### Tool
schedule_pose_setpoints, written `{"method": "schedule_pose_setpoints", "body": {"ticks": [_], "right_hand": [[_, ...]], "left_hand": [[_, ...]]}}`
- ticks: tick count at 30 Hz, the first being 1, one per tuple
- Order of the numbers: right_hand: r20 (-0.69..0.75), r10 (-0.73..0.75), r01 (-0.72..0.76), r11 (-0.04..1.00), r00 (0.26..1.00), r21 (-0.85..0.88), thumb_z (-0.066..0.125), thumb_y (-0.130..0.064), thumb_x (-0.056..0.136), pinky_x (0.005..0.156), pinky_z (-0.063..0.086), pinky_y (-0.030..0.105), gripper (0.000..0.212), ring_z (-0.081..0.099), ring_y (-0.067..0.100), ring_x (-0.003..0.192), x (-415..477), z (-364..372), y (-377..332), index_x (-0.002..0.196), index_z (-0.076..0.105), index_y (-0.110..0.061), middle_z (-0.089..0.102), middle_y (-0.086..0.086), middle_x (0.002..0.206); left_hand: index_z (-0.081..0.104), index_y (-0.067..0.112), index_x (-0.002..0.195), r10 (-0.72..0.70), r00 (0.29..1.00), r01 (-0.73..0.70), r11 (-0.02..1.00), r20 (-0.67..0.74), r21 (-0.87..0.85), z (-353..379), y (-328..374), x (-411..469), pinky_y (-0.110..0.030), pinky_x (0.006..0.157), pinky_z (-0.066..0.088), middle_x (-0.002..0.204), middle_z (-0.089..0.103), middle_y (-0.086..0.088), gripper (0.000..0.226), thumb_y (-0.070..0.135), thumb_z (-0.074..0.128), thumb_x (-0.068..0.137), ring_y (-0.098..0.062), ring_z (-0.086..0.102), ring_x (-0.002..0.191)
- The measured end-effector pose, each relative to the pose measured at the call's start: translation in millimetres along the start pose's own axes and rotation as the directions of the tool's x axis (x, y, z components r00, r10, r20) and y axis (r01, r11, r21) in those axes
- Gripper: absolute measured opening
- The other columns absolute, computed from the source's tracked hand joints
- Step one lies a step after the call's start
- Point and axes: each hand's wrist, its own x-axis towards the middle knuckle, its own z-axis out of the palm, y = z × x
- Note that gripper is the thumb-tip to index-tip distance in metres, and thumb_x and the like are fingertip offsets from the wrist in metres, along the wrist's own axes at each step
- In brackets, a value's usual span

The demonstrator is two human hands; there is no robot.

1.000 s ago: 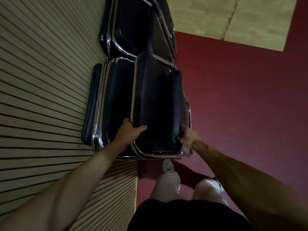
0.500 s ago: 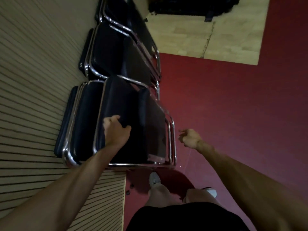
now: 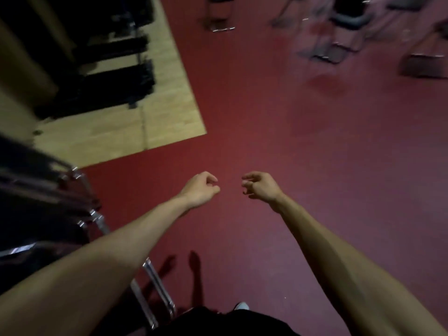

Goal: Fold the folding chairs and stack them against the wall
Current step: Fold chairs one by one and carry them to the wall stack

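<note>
Head view: the left hand [image 3: 201, 189] and right hand [image 3: 260, 186] hang empty at frame centre over the red floor [image 3: 242, 112], fingers loosely curled and the two hands apart. Folded chairs [image 3: 36, 190], black with chrome frames, are stacked at the left edge. Blurred unfolded chairs [image 3: 339, 32] stand upper right.

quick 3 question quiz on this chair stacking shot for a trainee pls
1. True or false: the left hand grips a chair frame.
2. Where is the stack of folded chairs? A) at the person's left B) at the person's right C) straight ahead, far off
3. Fill in: the left hand and the right hand hang over the ___ floor.

Key: 1 false, since both hands hold nothing and their fingers are loosely curled; 2 A; 3 red.
</note>
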Motion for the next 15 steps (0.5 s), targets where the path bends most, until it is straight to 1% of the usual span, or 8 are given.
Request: {"method": "schedule_pose_setpoints", "body": {"ticks": [1,2,3,4,6,10,13,15], "right_hand": [[-0.040,-0.003,0.003,1.000,0.999,0.014,0.060,-0.013,0.092,0.068,0.051,0.033,0.022,0.062,0.019,0.072,-2.2,-14.6,-3.1,0.112,0.065,-0.006,0.066,0.007,0.082],[-0.133,0.002,0.003,0.999,0.991,0.039,0.060,-0.012,0.092,0.068,0.050,0.033,0.022,0.061,0.019,0.072,-9.7,-49.1,-0.7,0.112,0.065,-0.005,0.066,0.008,0.082],[-0.169,-0.002,0.012,0.998,0.986,0.058,0.059,-0.011,0.092,0.068,0.050,0.033,0.022,0.061,0.020,0.072,-13.7,-61.8,-2.2,0.112,0.065,-0.004,0.066,0.009,0.084],[-0.235,0.007,0.011,0.997,0.972,0.078,0.058,-0.010,0.092,0.068,0.050,0.033,0.022,0.061,0.020,0.072,-20.8,-86.4,-1.9,0.112,0.065,-0.004,0.067,0.010,0.086],[-0.302,0.012,0.016,0.996,0.953,0.089,0.057,-0.009,0.092,0.068,0.050,0.033,0.020,0.062,0.019,0.072,-30.7,-118.8,-3.1,0.111,0.065,-0.007,0.067,0.009,0.091],[-0.376,0.017,0.008,0.998,0.926,0.064,0.058,-0.012,0.093,0.074,0.055,0.035,0.021,0.069,0.020,0.078,-32.6,-159.7,-9.9,0.112,0.066,-0.012,0.070,0.008,0.099],[-0.405,0.004,0.005,1.000,0.914,0.022,0.059,-0.014,0.093,0.078,0.056,0.035,0.023,0.071,0.021,0.086,-5.0,-180.0,-30.5,0.115,0.065,-0.011,0.070,0.007,0.102],[-0.398,-0.012,0.012,1.000,0.918,-0.003,0.059,-0.014,0.094,0.080,0.056,0.035,0.024,0.070,0.022,0.089,15.3,-189.1,-46.6,0.117,0.064,-0.012,0.070,0.006,0.103]], "left_hand": [[0.062,0.014,0.120,0.024,1.000,-0.024,1.000,0.005,-0.008,4.4,8.3,5.3,-0.025,0.091,0.041,0.120,0.064,-0.006,0.031,0.018,0.064,0.089,-0.020,0.058,0.112],[0.062,0.014,0.120,0.093,0.994,-0.093,0.996,0.051,-0.005,18.1,37.0,17.3,-0.023,0.089,0.040,0.118,0.064,-0.004,0.031,0.017,0.064,0.089,-0.018,0.058,0.110],[0.062,0.013,0.120,0.123,0.990,-0.122,0.992,0.066,-0.012,23.0,48.0,21.3,-0.020,0.086,0.038,0.114,0.063,-0.002,0.030,0.016,0.064,0.089,-0.015,0.057,0.106],[0.063,0.013,0.119,0.179,0.979,-0.177,0.984,0.095,-0.023,33.6,71.3,29.7,-0.018,0.082,0.037,0.109,0.061,0.000,0.030,0.015,0.063,0.089,-0.012,0.055,0.102],[0.063,0.014,0.118,0.247,0.960,-0.240,0.968,0.131,-0.072,49.1,103.5,44.2,-0.018,0.080,0.037,0.103,0.059,0.002,0.029,0.014,0.064,0.089,-0.010,0.054,0.097],[0.063,0.016,0.110,0.331,0.924,-0.289,0.932,0.192,-0.217,62.9,145.1,76.6,-0.022,0.078,0.041,0.095,0.061,0.000,0.024,0.010,0.065,0.087,-0.012,0.056,0.090],[0.063,0.018,0.105,0.366,0.910,-0.290,0.898,0.196,-0.331,52.8,168.7,118.7,-0.031,0.086,0.049,0.093,0.062,-0.001,0.022,0.009,0.065,0.086,-0.015,0.058,0.087],[0.062,0.019,0.102,0.373,0.904,-0.267,0.875,0.210,-0.403,44.2,179.7,145.4,-0.031,0.088,0.050,0.093,0.063,-0.002,0.019,0.008,0.064,0.087,-0.014,0.060,0.084]]}}
